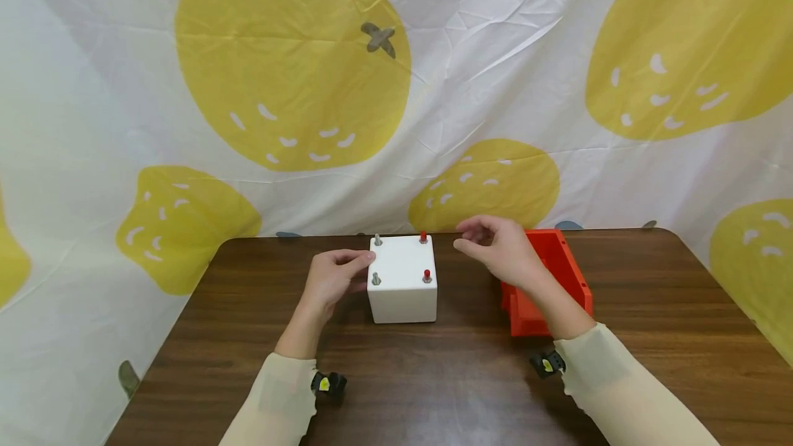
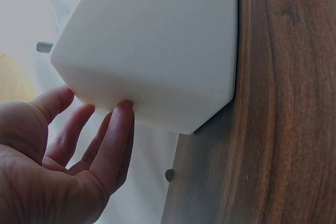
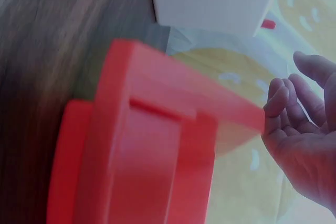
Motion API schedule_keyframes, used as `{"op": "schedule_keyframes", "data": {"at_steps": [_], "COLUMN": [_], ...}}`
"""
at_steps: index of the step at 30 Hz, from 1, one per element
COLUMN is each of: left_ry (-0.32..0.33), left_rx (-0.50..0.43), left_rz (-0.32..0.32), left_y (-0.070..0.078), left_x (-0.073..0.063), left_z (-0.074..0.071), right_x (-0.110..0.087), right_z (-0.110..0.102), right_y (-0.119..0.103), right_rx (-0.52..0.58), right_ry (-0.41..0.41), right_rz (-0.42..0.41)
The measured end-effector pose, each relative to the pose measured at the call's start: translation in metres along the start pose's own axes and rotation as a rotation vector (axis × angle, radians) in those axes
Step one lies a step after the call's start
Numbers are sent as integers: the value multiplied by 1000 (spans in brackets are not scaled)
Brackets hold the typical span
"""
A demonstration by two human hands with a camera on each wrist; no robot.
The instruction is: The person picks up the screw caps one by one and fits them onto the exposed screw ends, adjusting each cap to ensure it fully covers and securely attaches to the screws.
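Observation:
A white box (image 1: 403, 305) stands on the table with metal threaded posts at its top corners. The two left posts (image 1: 376, 279) are bare metal; the two right ones carry red caps (image 1: 427, 275). My left hand (image 1: 334, 277) touches the box's left side, the thumb at the top edge. In the left wrist view its fairly straight fingers (image 2: 122, 124) rest against the side wall. My right hand (image 1: 504, 253) hovers between the box and a red plastic bin (image 1: 576, 270), fingers loosely bent. The right wrist view shows nothing between those fingers (image 3: 278, 100).
The brown wooden table (image 1: 434, 377) ends at the back against a white cloth (image 1: 471, 74) printed with yellow fruit. The bin stands right of the box, partly hidden under my right forearm. A small black camera (image 1: 548, 363) sits at each wrist.

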State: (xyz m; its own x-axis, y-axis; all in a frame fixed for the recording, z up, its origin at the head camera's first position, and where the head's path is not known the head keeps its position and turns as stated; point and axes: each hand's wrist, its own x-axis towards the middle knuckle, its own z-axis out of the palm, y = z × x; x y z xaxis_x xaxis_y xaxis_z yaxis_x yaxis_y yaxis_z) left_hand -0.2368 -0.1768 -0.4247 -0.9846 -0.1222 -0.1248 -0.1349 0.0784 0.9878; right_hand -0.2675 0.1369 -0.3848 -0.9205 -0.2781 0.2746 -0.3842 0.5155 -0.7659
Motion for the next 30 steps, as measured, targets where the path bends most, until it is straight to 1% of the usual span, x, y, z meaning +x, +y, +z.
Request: {"op": "schedule_keyframes", "data": {"at_steps": [8, 15, 18, 25, 30], "left_ry": [0, 3, 6, 0, -3], "left_rx": [-8, 4, 7, 1, -9], "left_rz": [4, 3, 4, -3, -4], "left_y": [1, 2, 2, 1, 0], "left_x": [0, 0, 0, 0, 0], "left_z": [0, -1, -2, -1, 0], "right_x": [-6, -11, -13, -18, -18], "right_z": [-26, -42, -47, -52, -52], "right_y": [9, 20, 25, 34, 41], "right_rx": [-91, -160, -190, -259, -322], "right_ry": [8, 15, 9, -22, -81], "right_rz": [15, 30, 42, 109, 155]}}
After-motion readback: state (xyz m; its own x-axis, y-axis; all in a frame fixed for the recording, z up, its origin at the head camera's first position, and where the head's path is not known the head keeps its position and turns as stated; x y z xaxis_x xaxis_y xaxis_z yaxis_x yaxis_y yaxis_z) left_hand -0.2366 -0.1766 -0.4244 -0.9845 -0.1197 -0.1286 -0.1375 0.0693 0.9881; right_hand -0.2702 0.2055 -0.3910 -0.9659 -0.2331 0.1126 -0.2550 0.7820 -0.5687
